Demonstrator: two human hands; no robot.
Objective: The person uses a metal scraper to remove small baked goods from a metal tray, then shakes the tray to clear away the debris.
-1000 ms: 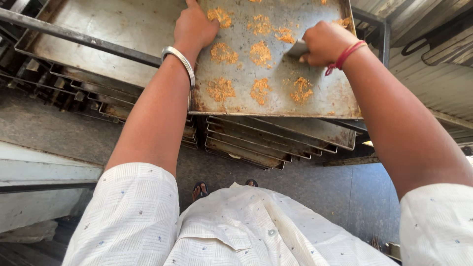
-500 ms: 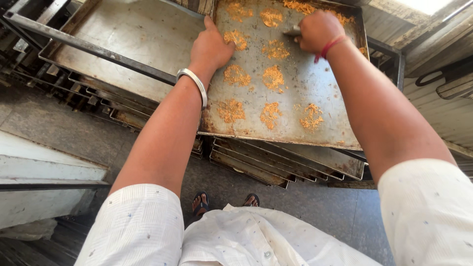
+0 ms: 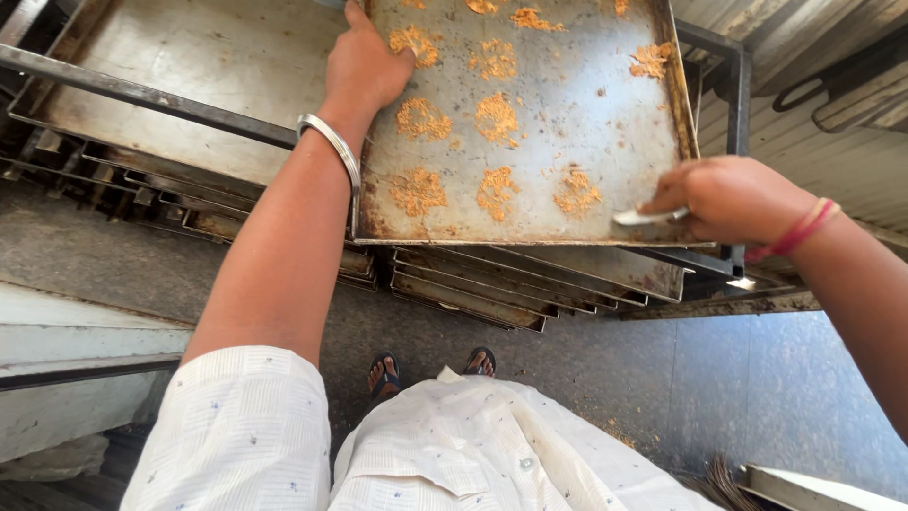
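Looking down, I see my left hand (image 3: 364, 66) pressed flat on the left edge of the tray (image 3: 567, 114), thumb over the rim, fingers spread on the metal. My right hand (image 3: 728, 201) is curled, pinching a scraper (image 3: 648, 217) at the tray's near right corner. The tray sits on top of a stack (image 3: 492, 284) of like trays held in a dark rack (image 3: 728, 85), with another tray (image 3: 170, 85) just beside it on the left.

I judge the tray stiff and fairly heavy: thin sheet metal with a turned-up rim, rust-stained, and likely greasy under the orange crumb patches (image 3: 497, 194). The rim is the place to hold it; the flat face would slip. The crumbs look dry and loose and should flake off.

The tray's far edge runs out of frame, so I cannot see how far it reaches. The scraper's blade is mostly hidden under my fingers, and I cannot tell its shape. My sandalled feet (image 3: 430, 369) show on the floor (image 3: 662, 378) below.
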